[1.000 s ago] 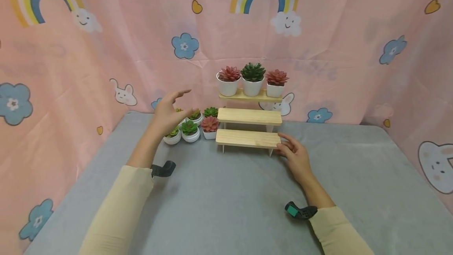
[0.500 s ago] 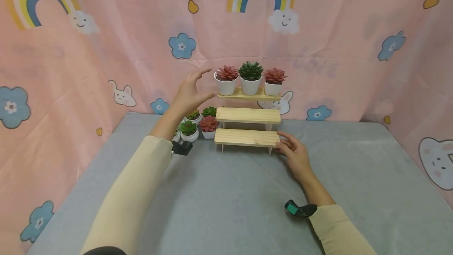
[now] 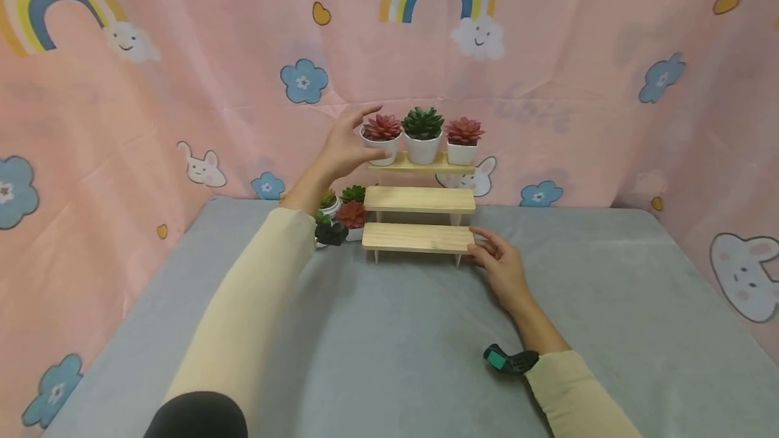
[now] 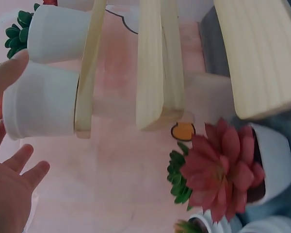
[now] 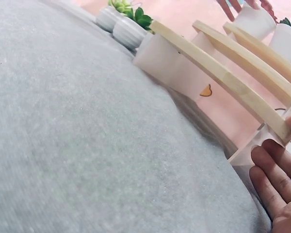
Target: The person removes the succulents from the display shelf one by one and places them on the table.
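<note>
Head view, left hand: the left hand [image 3: 347,147] is raised at the 9 o'clock side of the red succulent pot [image 3: 381,139]; the thumb lies against the pot wall and the fingers arch over the rim, so a loose grasp is judged, not yet a firm one.
Left wrist view, left hand: the fingers [image 4: 7,73] are seen spread beside the white pot [image 4: 41,107], with contact only at the fingertips.
Right hand: the right hand [image 3: 500,267] is laid flat at the 3 o'clock end of the bottom step [image 3: 418,238], fingers relaxed and straight, nothing enclosed.
Pot location: the pot is stood on the top step [image 3: 421,165] of the wooden stand [image 3: 420,200], at its 9 o'clock end, just beside the green succulent pot [image 3: 422,135].
Pot axis: the long axis is upright; the plant points to 12 o'clock, the base sits on the step.
Risk, tipping: the pot could be toppled off the 9 o'clock end of the step if it is pushed sideways before being gripped.
Risk, neighbour: the green succulent pot could be knocked if the pot is swung toward 3 o'clock.
Risk, below: the floor pots [image 3: 343,211] lie under the descent path and could be struck.
Risk, stand: the stand could shift if the right hand is lifted.
</note>
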The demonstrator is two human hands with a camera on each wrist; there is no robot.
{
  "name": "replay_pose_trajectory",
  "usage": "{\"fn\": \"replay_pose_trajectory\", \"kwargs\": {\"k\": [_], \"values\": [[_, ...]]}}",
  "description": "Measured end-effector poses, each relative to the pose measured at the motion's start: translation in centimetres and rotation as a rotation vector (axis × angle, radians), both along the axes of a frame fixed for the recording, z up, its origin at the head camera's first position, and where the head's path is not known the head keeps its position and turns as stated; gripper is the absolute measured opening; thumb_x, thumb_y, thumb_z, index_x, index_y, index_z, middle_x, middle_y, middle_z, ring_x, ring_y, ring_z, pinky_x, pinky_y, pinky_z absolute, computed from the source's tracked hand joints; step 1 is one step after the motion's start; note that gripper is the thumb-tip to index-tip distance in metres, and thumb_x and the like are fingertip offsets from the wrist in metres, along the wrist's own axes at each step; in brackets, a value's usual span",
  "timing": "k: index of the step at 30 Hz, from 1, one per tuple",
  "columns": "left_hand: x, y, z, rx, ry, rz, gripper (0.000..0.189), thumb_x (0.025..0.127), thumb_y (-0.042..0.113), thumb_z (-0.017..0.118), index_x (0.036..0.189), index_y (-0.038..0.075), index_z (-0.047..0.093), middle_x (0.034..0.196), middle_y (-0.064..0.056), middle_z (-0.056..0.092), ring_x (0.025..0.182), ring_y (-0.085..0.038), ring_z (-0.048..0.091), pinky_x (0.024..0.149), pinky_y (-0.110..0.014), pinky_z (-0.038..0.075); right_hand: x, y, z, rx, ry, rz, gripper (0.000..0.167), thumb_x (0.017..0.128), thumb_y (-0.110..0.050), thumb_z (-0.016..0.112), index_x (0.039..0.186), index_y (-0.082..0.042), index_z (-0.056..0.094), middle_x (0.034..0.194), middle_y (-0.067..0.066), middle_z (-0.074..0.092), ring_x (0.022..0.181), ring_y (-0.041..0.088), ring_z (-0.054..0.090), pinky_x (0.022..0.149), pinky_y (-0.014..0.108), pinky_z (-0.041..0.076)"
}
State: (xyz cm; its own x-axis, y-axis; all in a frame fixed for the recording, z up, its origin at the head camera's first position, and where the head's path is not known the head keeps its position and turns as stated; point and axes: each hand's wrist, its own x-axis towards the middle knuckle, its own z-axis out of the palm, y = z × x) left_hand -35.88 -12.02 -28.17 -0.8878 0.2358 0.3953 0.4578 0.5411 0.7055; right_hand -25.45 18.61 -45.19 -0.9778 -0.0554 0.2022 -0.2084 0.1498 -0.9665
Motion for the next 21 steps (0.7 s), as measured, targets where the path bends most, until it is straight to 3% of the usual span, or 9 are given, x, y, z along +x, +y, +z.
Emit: {"fn": "replay_pose_trajectory", "kwargs": {"k": [2,9,14,21], "values": [[-0.1,0.3,0.0,0.018,-0.009,-0.012,0.084,0.079,0.016,0.087,0.153,0.018,0.046,0.159,-0.008,0.038,0.149,-0.03,0.033,0.121,-0.051,0.035,0.0,0.0,0.0,0.004,-0.001,0.0,0.041,0.102,-0.011,0.059,0.141,0.002,0.055,0.127,0.035,0.063,0.092,-0.007,0.067,0.082,0.014,0.057],[-0.5,1.1,-0.8,0.134,-0.048,-0.071,0.074,0.081,0.005,0.083,0.147,0.011,0.052,0.141,-0.014,0.058,0.121,-0.03,0.062,0.104,-0.043,0.053,0.0,-0.1,0.1,-0.008,-0.014,0.001,0.041,0.101,-0.011,0.06,0.141,0.001,0.055,0.128,0.034,0.064,0.093,-0.006,0.067,0.083,0.015,0.058],[-0.9,1.5,-1.6,0.176,-0.01,-0.051,0.065,0.081,-0.001,0.08,0.142,0.006,0.057,0.137,-0.016,0.06,0.125,-0.029,0.06,0.106,-0.038,0.052,-0.1,-0.1,0.0,0.001,-0.015,0.002,0.041,0.102,-0.012,0.059,0.141,0.001,0.055,0.129,0.032,0.064,0.094,-0.006,0.067,0.083,0.016,0.058],[-0.6,2.2,-2.2,0.128,0.031,0.016,0.059,0.086,0.006,0.079,0.141,0.011,0.058,0.14,-0.013,0.056,0.13,-0.026,0.054,0.109,-0.04,0.05,0.0,0.1,0.0,0.015,-0.028,-0.001,0.042,0.103,-0.014,0.059,0.142,0.0,0.054,0.13,0.031,0.064,0.093,-0.006,0.067,0.084,0.017,0.058]]}}
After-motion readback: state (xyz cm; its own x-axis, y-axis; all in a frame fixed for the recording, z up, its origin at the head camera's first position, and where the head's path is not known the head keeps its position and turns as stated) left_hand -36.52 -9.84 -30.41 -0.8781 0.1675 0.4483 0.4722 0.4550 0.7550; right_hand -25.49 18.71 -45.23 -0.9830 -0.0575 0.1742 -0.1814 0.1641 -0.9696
